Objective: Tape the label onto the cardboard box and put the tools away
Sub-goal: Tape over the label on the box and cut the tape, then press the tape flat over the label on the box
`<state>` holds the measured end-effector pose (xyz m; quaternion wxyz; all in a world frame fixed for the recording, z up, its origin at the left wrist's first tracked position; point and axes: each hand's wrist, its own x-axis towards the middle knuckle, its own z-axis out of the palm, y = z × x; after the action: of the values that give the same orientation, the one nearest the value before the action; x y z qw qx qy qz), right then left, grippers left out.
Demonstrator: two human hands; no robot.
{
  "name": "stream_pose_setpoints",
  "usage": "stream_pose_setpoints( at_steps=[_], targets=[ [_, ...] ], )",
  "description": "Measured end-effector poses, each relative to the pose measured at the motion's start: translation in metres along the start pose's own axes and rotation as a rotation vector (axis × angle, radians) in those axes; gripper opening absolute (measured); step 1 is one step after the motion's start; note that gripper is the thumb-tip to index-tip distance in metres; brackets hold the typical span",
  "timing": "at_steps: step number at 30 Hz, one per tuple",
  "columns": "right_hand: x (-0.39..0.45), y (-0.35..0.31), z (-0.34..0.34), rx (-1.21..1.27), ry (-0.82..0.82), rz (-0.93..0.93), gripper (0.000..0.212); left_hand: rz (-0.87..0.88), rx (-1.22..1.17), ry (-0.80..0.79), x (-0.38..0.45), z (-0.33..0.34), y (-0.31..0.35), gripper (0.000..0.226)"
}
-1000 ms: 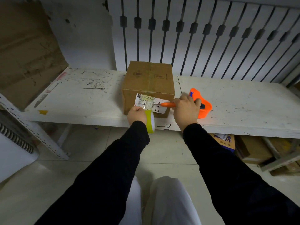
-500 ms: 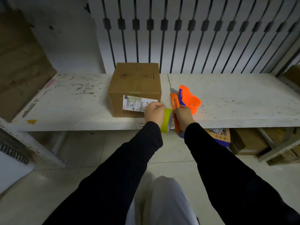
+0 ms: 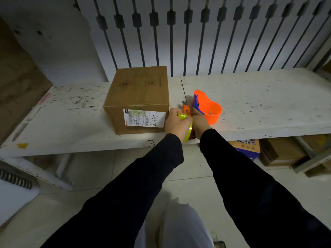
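A brown cardboard box (image 3: 138,92) stands on the white shelf (image 3: 259,104). A white shipping label (image 3: 144,118) lies flat on its front face. Just right of the box, my left hand (image 3: 176,123) grips a roll of yellow-green tape (image 3: 187,127). Pressed against it, my right hand (image 3: 198,120) holds an orange utility knife (image 3: 186,109) with its blade pointing away from me. Both hands touch each other over the shelf's front edge. An orange plastic cup (image 3: 208,109) with a blue pen (image 3: 197,104) in it stands right behind my right hand.
A dark railing (image 3: 179,33) runs behind the shelf. A large cardboard sheet (image 3: 16,77) leans at the left. Boxes (image 3: 247,147) sit on the floor under the shelf's right part. My knees show at the bottom.
Both hands left the label and came together right of the box. The knife swung from lying across the label to pointing away, next to the orange cup.
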<state>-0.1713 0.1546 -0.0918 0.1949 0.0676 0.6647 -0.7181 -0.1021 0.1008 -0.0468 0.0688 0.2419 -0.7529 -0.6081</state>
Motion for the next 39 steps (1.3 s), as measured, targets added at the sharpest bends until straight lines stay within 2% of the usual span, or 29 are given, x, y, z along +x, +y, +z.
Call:
stream_pose_setpoints(
  at_steps=[1, 3, 8, 12, 15, 20, 24, 27, 31, 33, 36, 39],
  targets=[
    [0.002, 0.001, -0.002, 0.028, 0.038, -0.004, 0.054, 0.014, 0.024, -0.003, 0.002, 0.004, -0.002, 0.041],
    [0.004, 0.001, -0.007, 0.030, 0.127, -0.029, 0.053, 0.053, 0.087, -0.011, 0.007, 0.011, -0.005, 0.046],
    [0.008, -0.001, -0.024, -0.172, 0.212, -0.081, 0.053, 0.233, 0.368, 0.001, 0.025, 0.027, -0.004, 0.048],
    [0.010, -0.001, -0.033, -0.321, 0.255, -0.120, 0.031, 0.361, 0.754, -0.068, 0.039, 0.031, -0.010, 0.057],
    [0.012, -0.001, -0.034, -0.397, 0.285, -0.140, 0.018, 0.424, 0.941, -0.090, 0.043, 0.032, -0.018, 0.066],
    [0.010, -0.004, -0.036, -0.488, 0.313, -0.138, 0.028, 0.418, 1.128, -0.101, 0.047, 0.032, -0.030, 0.075],
    [0.010, -0.003, -0.035, -0.550, 0.326, -0.112, 0.030, 0.444, 1.123, -0.116, 0.045, 0.029, -0.032, 0.081],
    [0.002, -0.007, -0.028, -0.513, 0.354, -0.127, 0.028, 0.464, 0.958, -0.137, 0.036, 0.023, -0.025, 0.083],
    [-0.017, -0.023, -0.013, -0.545, 0.419, -0.192, 0.030, 0.493, 0.754, -0.140, 0.015, 0.006, -0.013, 0.071],
    [-0.025, -0.032, -0.004, -0.542, 0.423, -0.264, 0.034, 0.606, 0.725, -0.065, 0.005, -0.007, -0.009, 0.061],
    [-0.039, -0.043, 0.016, -0.527, 0.385, -0.385, 0.036, 0.783, 0.776, 0.183, -0.005, -0.031, -0.009, 0.041],
    [-0.058, -0.046, 0.045, -0.589, 0.251, -0.546, 0.034, 0.721, 0.781, 0.353, -0.007, -0.060, -0.007, 0.030]
  ],
)
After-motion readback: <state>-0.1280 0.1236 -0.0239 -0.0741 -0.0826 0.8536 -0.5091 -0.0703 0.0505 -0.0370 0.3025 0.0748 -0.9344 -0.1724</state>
